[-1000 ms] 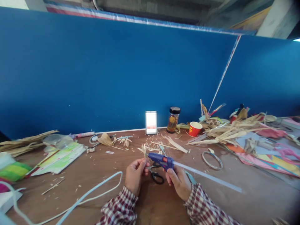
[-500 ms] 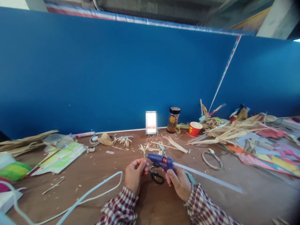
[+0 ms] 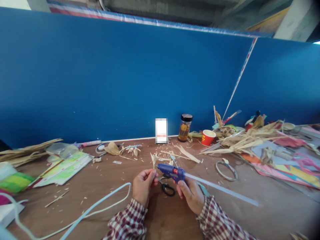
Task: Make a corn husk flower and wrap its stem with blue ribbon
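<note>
My right hand (image 3: 189,193) is closed around a blue glue gun (image 3: 172,171) with a long clear glue stick (image 3: 222,189) sticking out behind it to the right. The gun's nozzle points left at a small dried husk piece (image 3: 153,159) that my left hand (image 3: 143,185) pinches by its base, its frayed tips pointing up. Black-handled scissors (image 3: 167,187) lie on the brown table (image 3: 120,200) just below and between my hands. Both sleeves are red and white check.
A white cord (image 3: 100,205) curves across the table at left. At the back stand a jar (image 3: 185,127) and a red paper cup (image 3: 208,137). Dried husks (image 3: 247,138) and coloured paper pile at right, a wire ring (image 3: 226,170) nearby, and a booklet (image 3: 62,170) at left.
The husk piece in my left hand has turned more upright, and the glue gun has shifted very slightly. Everything else is still.
</note>
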`<state>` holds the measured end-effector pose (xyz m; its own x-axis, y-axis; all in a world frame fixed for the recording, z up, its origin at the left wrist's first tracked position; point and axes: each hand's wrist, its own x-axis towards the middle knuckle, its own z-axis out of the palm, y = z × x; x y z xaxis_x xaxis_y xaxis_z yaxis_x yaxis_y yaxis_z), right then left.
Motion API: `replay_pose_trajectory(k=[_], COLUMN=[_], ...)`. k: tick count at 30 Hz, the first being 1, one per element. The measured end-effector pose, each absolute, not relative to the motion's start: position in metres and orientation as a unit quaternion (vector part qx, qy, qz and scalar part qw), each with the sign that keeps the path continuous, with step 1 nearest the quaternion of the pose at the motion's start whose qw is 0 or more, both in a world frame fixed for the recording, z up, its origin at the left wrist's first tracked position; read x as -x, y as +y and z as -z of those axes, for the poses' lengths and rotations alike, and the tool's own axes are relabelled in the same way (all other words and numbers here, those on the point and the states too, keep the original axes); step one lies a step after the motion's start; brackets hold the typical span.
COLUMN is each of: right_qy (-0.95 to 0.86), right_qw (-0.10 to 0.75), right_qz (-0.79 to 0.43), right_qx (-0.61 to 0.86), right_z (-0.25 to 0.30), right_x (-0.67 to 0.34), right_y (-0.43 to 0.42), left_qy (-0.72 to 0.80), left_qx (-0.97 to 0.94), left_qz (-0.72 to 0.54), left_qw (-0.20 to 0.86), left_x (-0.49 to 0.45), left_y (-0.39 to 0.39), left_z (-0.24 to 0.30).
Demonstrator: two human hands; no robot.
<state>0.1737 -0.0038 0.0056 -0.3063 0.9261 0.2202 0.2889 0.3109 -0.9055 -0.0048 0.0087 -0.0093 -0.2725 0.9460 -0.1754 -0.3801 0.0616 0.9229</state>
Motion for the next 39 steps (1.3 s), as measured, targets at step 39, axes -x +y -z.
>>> replay_pose_trajectory(k=[39], right_qy=[-0.731], right_qw=[0.159], right_qz=[0.079], right_qx=[0.659], right_z=[0.002], right_x=[-0.416], right_y=[-0.022], left_qy=[0.528], left_qx=[-0.283], left_qz=[-0.604], left_qw=[0.526], left_x=[0.005], left_y=[0.007], left_z=[0.010])
